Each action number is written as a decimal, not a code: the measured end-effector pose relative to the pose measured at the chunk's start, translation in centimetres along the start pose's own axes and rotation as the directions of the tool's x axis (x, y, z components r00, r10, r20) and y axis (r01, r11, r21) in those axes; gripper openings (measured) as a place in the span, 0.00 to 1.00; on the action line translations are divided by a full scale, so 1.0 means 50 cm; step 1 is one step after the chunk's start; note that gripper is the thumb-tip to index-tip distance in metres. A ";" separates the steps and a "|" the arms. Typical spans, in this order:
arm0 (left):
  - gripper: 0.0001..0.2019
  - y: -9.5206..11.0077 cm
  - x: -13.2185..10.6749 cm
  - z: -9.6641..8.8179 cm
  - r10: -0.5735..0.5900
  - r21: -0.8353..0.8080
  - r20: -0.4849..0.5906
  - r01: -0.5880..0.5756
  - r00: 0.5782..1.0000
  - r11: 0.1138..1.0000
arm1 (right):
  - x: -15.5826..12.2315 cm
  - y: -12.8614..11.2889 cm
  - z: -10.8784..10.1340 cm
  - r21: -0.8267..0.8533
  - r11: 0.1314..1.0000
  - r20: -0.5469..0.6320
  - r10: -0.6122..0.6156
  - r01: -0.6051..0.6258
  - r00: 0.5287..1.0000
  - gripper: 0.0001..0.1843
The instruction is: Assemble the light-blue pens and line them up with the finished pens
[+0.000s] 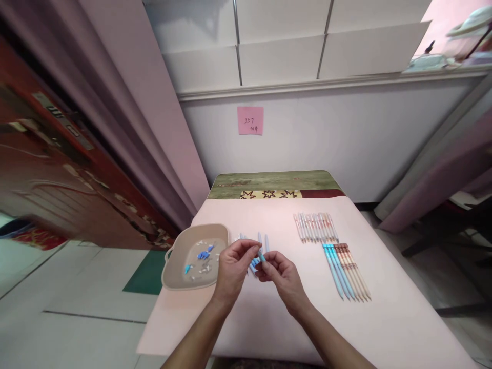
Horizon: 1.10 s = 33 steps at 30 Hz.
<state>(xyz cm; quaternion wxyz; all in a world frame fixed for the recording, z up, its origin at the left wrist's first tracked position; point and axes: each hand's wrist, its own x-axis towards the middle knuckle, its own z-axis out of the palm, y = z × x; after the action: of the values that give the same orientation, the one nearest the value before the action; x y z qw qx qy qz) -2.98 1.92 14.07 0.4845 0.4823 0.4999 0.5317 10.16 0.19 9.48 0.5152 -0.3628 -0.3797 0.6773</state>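
My left hand (235, 266) and my right hand (280, 277) meet over the pink table cover (269, 318), fingertips pinched together on a small light blue pen part (261, 255). Just behind the hands lie a few loose light blue pen barrels (265, 240). A beige tray (172, 274) with small blue and white bits sits to the left of my left hand.
A row of pinkish white pens (315, 227) lies at the right, with a second row of blue and brown pens (346, 269) nearer me. A pink note (250, 120) is stuck on the white wall. A red door stands at the left.
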 end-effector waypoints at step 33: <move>0.09 0.054 0.035 0.035 0.276 0.175 -0.050 -0.263 0.960 0.949 | 0.017 -0.038 -0.037 -0.046 0.999 -0.045 0.002 -0.004 0.999 0.24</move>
<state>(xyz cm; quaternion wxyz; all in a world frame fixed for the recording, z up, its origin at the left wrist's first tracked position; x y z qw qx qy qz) -1.44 3.70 16.86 0.3465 0.5650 0.4896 0.5666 12.43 1.61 10.28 0.5139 -0.3904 -0.3830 0.6609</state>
